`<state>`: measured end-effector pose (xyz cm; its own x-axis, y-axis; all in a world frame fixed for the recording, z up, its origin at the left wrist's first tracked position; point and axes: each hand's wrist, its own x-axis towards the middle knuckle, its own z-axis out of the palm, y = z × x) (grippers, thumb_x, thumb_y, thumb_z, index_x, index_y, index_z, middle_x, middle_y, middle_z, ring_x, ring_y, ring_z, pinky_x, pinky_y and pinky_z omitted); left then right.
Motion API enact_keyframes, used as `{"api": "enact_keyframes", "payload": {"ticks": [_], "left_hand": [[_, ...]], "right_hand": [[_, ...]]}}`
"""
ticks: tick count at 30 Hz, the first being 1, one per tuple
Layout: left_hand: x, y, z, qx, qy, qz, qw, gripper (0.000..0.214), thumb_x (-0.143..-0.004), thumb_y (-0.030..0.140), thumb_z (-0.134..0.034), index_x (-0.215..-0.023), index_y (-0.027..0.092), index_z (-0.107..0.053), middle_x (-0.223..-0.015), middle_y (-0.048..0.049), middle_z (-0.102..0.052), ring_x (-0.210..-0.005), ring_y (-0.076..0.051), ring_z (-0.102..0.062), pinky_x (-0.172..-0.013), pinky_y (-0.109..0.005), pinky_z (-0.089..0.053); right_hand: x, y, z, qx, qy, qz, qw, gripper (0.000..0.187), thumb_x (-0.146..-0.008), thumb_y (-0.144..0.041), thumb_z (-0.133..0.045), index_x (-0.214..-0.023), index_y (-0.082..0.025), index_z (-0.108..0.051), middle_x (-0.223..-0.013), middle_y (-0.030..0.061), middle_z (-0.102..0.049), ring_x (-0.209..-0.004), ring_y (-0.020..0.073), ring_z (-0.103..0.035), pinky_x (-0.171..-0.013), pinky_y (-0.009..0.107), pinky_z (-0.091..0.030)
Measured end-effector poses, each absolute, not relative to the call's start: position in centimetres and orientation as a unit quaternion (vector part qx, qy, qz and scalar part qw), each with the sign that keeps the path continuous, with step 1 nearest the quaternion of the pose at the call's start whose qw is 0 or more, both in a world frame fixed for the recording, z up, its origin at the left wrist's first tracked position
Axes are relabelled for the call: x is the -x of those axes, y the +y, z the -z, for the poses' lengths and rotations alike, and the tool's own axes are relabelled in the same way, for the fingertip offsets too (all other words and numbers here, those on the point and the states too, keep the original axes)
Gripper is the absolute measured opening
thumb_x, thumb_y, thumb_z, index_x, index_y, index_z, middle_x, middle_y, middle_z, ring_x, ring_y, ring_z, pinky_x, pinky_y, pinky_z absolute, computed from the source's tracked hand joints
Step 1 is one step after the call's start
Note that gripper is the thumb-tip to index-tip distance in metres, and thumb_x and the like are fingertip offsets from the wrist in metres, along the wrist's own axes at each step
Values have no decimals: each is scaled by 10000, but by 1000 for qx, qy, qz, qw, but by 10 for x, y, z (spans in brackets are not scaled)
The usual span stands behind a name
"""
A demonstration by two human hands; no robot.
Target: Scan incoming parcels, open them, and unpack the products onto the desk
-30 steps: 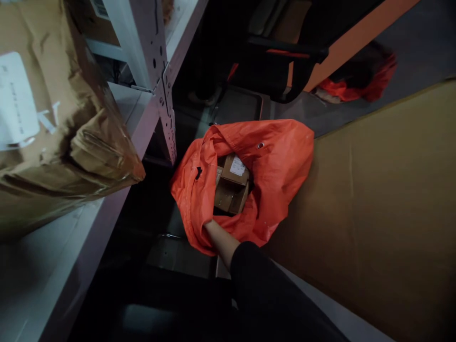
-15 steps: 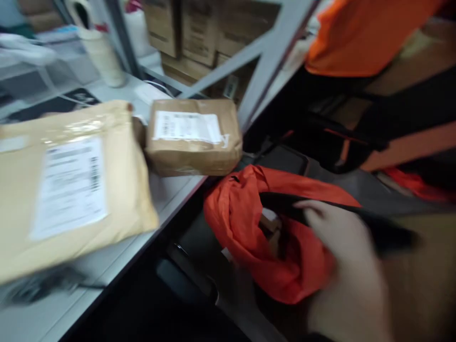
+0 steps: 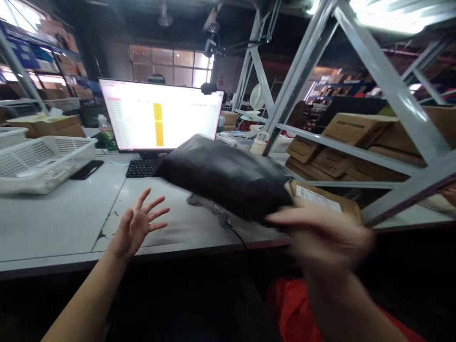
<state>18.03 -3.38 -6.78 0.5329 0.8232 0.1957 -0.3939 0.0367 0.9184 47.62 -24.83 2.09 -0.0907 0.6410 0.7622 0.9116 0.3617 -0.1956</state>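
Observation:
A black plastic mailer bag [image 3: 224, 173], blurred by motion, hangs over the white desk [image 3: 153, 235]. My right hand [image 3: 324, 232] grips the bag by its near right corner. Fingers spread and nothing in it, my left hand [image 3: 138, 223] hovers over the desk's front part, left of the bag. Behind my right hand lies a brown box [image 3: 342, 202] with a white label, partly covered. Below my right forearm shows a red cloth bag [image 3: 295, 308]. Under the black bag, a clear-wrapped item with a cable [image 3: 221, 213] is partly hidden.
A lit monitor [image 3: 164, 118] and a keyboard [image 3: 140, 168] stand at the back. On the left are a white plastic basket [image 3: 46, 164] and a black phone-like slab [image 3: 87, 169]. Grey metal rack beams [image 3: 384, 71] rise at the right, with cardboard boxes [image 3: 356, 128] behind.
The view has swung up and left from the red bag to the desk. My right hand has lifted the black mailer bag from the red bag. My left hand has come into view.

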Motion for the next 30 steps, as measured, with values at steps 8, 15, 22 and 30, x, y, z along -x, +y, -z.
{"api": "enact_keyframes", "payload": {"ticks": [8,15,22,30], "left_hand": [[-70,33,98,-466,343,-458,675,1099,-677,580,-867,-1591,294,-328,-1514,-131,-524,-1277,-372,-614,-1017,-437,-579],[-62,23,124,-529,340,-498,597,1091,-789,415,-800,-1641,319,-126,-1601,-122,-411,-1400,-341,-513,-1152,-444,-474],[-53,-16,101,-819,227,-524,55,1024,-856,179,-719,-1632,392,-85,-1518,-79,-510,-1396,-284,-515,-1203,-498,-394],[-70,-54,117,-914,120,-355,-158,507,-960,108,-546,-1398,356,-607,-1233,2,-716,-1272,-211,-566,-1283,-415,-223]], "right_hand": [[-348,-107,42,339,-923,169,64,198,-971,-114,-567,-1082,-215,-696,-746,18,-617,-798,197,-558,-748,324,-452],[-421,-89,51,585,-779,121,191,465,-987,-295,-530,-1443,-208,-559,-1375,148,-639,-1271,301,-581,-1097,495,-460],[-483,-74,60,811,-567,-88,115,884,-922,-411,-588,-1644,-67,-213,-1301,230,-673,-1213,355,-654,-1001,432,-515],[-474,-90,61,762,-609,-93,199,783,-875,-384,-603,-1577,-106,-393,-1397,191,-638,-1238,364,-635,-1006,437,-516]]}}
